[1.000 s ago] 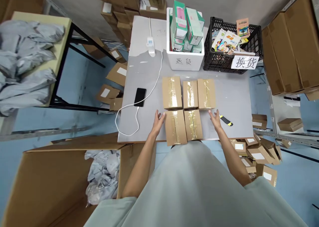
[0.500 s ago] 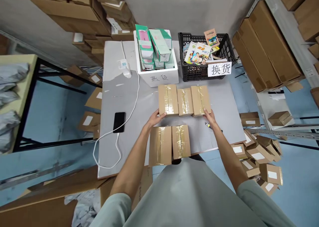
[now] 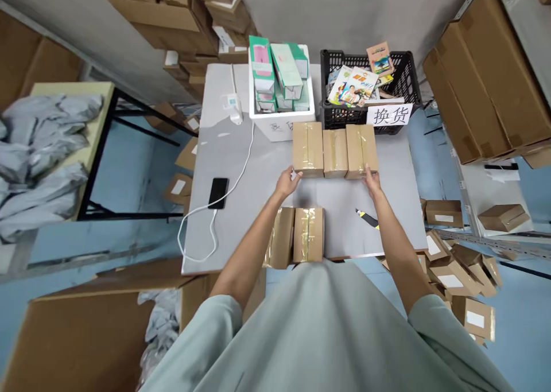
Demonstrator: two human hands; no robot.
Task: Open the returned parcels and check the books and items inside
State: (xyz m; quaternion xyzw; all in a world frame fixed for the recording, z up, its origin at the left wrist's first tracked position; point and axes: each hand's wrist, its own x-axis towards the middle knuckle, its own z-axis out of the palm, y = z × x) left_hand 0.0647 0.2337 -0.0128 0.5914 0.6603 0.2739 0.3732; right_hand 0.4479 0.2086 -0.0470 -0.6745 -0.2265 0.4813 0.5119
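Three taped cardboard boxes stand side by side in a row: a left box (image 3: 307, 149), a narrower middle box (image 3: 335, 152) and a right box (image 3: 361, 151). My left hand (image 3: 288, 183) is at the near left corner of the left box, thumb towards its front face. At the other end, my right hand (image 3: 372, 182) grips the right box's near right corner, thumb on its front edge. The row is held between both hands. Closer to my body are another taped box (image 3: 309, 234) and a tilted box (image 3: 280, 238), partly behind my left forearm.
Behind the row stand a white foam bin (image 3: 282, 129) of green-and-white cartons and a black crate (image 3: 340, 116) of booklets. A utility knife (image 3: 367, 218), a phone (image 3: 218, 193) and a white cable (image 3: 241, 177) lie on the grey table (image 3: 258, 162). Parcels (image 3: 451, 266) crowd the floor at right.
Both hands have pushed the row of three boxes away from me, up to the bin and crate. The near left box now leans. My view has shifted left, and more of the knife shows.
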